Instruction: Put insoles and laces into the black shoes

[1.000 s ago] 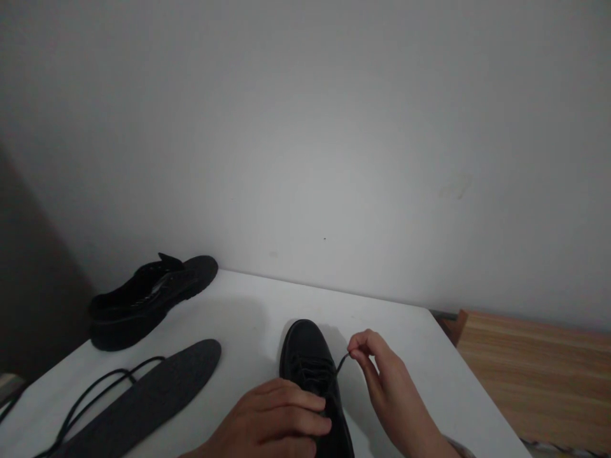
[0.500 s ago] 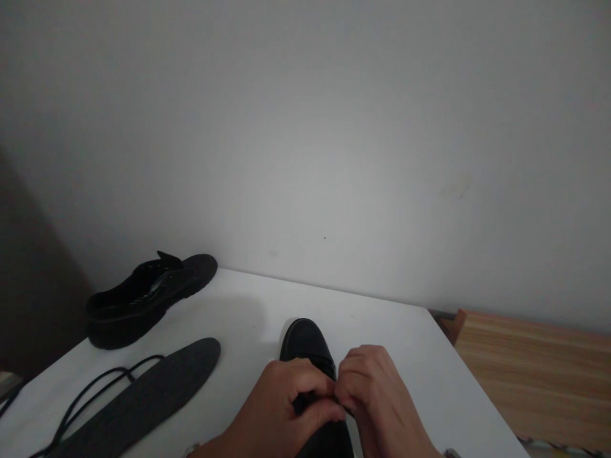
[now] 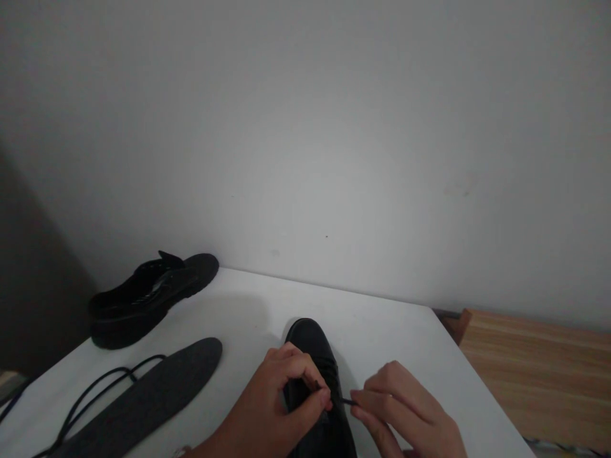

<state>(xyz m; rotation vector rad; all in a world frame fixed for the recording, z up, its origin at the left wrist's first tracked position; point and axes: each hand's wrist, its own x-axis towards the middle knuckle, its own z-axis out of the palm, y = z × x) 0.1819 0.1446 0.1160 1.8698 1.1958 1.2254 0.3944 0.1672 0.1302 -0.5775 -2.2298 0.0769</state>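
A black lace-up shoe (image 3: 308, 332) lies in front of me, toe pointing at the wall. Over its lacing, the thumb and index finger of my left hand (image 3: 286, 394) are pinched together; a short dark bit of lace shows at their tips, partly hidden. My right hand (image 3: 405, 407), just right of the shoe, pinches a black shoelace (image 3: 347, 401) between thumb and fingers. That lace runs taut toward the shoe and my left fingertips. My left hand covers much of the shoe's middle.
A second black shoe (image 3: 128, 318) stands at the table's far left, its tongue raised. Nearer are a dark grey insole (image 3: 157, 394) and a loose black lace (image 3: 90, 391). The white table (image 3: 382, 331) meets a grey wall behind; a wooden board (image 3: 534, 375) is at right.
My right hand has drawn away from the shoe to the right, and a stretch of lace now shows in its fingers. My left hand has shifted slightly; its fingertips stay over the lacing.
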